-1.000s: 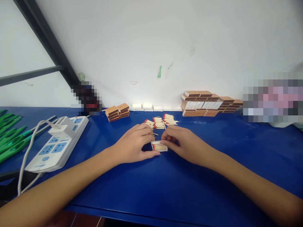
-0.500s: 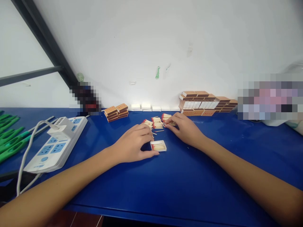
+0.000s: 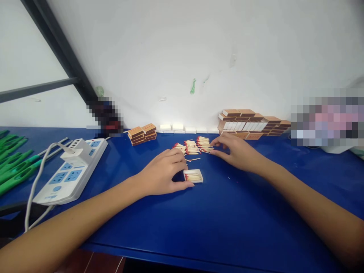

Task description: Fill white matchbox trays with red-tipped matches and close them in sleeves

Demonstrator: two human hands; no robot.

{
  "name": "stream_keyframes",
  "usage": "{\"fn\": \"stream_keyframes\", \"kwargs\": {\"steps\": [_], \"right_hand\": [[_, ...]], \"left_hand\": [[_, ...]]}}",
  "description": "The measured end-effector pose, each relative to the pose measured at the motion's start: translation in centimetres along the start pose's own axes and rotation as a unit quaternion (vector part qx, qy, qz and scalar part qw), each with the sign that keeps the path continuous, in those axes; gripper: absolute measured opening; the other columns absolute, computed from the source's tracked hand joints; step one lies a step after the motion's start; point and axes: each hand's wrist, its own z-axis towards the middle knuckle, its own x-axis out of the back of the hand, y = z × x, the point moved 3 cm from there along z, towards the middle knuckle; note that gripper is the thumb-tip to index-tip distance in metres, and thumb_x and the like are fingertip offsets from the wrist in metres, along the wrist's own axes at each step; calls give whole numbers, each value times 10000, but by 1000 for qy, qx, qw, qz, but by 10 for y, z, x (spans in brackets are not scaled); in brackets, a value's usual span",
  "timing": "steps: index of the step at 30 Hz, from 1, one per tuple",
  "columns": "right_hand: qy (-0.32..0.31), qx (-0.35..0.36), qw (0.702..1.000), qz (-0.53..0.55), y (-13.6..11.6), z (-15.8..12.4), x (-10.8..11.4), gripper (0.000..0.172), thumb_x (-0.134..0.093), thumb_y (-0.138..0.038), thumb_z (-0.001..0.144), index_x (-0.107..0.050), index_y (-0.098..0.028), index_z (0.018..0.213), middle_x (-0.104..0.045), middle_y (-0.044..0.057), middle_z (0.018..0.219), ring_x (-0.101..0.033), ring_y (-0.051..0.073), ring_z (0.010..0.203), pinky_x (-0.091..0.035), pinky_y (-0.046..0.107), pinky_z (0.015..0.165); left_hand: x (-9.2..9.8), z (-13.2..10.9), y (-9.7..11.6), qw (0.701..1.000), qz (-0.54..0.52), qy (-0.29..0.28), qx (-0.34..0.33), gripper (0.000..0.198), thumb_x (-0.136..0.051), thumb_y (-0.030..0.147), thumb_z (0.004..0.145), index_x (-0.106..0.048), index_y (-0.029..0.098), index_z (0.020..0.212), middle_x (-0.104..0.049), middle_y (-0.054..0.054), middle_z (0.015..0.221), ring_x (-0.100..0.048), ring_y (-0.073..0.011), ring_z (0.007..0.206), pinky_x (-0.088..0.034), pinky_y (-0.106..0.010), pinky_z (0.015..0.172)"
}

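Observation:
A small white matchbox tray (image 3: 193, 176) holding red-tipped matches lies on the blue table (image 3: 216, 220). My left hand (image 3: 163, 172) curls around the tray's left end, thumb along its near side, fingers over its far side. My right hand (image 3: 237, 153) reaches to the loose piles of red-tipped matches (image 3: 195, 146) behind the tray, fingertips pinching at the right pile. What the fingers hold is too small to see.
Brown matchbox sleeves (image 3: 142, 134) are stacked at the back left of centre, a larger stack of boxes (image 3: 250, 124) at the back right. Empty white trays (image 3: 178, 128) line the wall. A white power strip (image 3: 72, 168) and green-handled tools (image 3: 14, 165) lie left.
My right hand left the tray, reached back to the match piles and has shifted slightly right along them. My left hand stayed on the tray.

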Motion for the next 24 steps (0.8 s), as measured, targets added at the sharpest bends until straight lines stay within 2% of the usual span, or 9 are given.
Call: {"fn": "stream_keyframes", "kwargs": {"steps": [6, 15, 24], "right_hand": [[-18, -2, 1000, 20, -11, 2, -8, 196, -572, -390, 999, -648, -214, 957, -632, 103, 1011, -614, 252, 912, -509, 409, 839], [-36, -23, 999, 31, -6, 2, -10, 221, -565, -400, 991, -614, -220, 872, -628, 97, 946, -597, 250, 870, -494, 387, 786], [-58, -29, 998, 16, -6, 1, -12, 219, -514, -384, 1007, -574, -225, 870, -638, 102, 939, -602, 255, 861, -470, 375, 764]], "left_hand": [[0, 0, 0, 1000, -1, 7, 1, 396, -724, 535, 926, -741, 145, 991, -711, -98, 994, -654, -251, 996, -551, -435, 951], [0, 0, 0, 1000, 1, 13, -5, 392, -731, 526, 924, -731, 144, 1014, -707, -94, 996, -656, -250, 1005, -555, -427, 950], [0, 0, 0, 1000, 0, 15, -7, 381, -729, 525, 926, -726, 155, 1016, -712, -92, 992, -661, -250, 993, -558, -427, 945]]}}
